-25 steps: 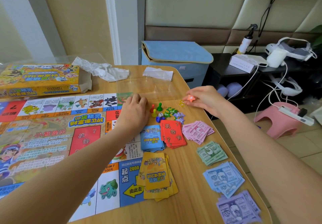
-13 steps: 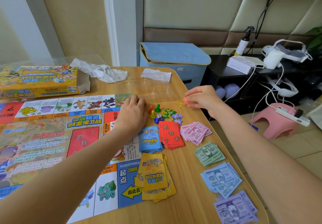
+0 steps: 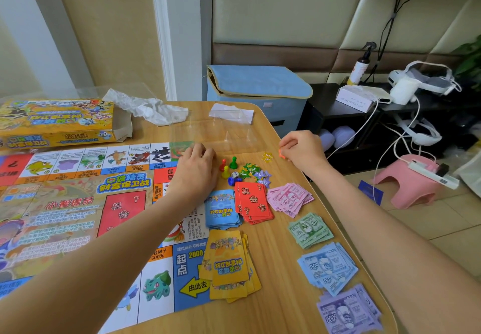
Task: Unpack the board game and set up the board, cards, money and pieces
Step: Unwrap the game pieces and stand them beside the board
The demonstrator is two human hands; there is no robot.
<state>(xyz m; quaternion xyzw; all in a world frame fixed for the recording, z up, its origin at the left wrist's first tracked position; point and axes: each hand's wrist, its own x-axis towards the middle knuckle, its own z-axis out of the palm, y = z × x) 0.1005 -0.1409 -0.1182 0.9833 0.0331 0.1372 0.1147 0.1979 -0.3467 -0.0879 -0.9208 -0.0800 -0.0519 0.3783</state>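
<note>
Nearest the camera, at the right edge of the wooden table (image 3: pixel 281 310), lies a fanned heap of purple banknotes (image 3: pixel 348 313). Beyond it, in a row running away along the same edge: blue banknotes (image 3: pixel 328 268), green banknotes (image 3: pixel 309 229), then pink banknotes (image 3: pixel 289 199).

Left of the money, a yellow card stack (image 3: pixel 230 266) overlaps the corner of the unfolded game board (image 3: pixel 78 214). Farther on sit a blue card stack (image 3: pixel 222 210) and a red card stack (image 3: pixel 253 202), side by side and touching.

Behind the cards stands a cluster of pieces — red, green and yellow pawns (image 3: pixel 227 167), a blue pawn on its side, a white die (image 3: pixel 235 174), and green and purple star tokens (image 3: pixel 253 173). Yellow star tokens (image 3: pixel 266 156) lie just apart, to the right.

The left hand (image 3: pixel 195 169) rests knuckles-up at the board's far right corner, fingers curled under; whether it holds anything cannot be told. The right hand (image 3: pixel 299 149) pinches a small orange star token (image 3: pixel 280 153) between fingertips, low over the table beside the yellow tokens.

At the far left, the yellow game box (image 3: pixel 57 123) lies open-ended on the table, crumpled white wrapping (image 3: pixel 148 107) beside it.
</note>
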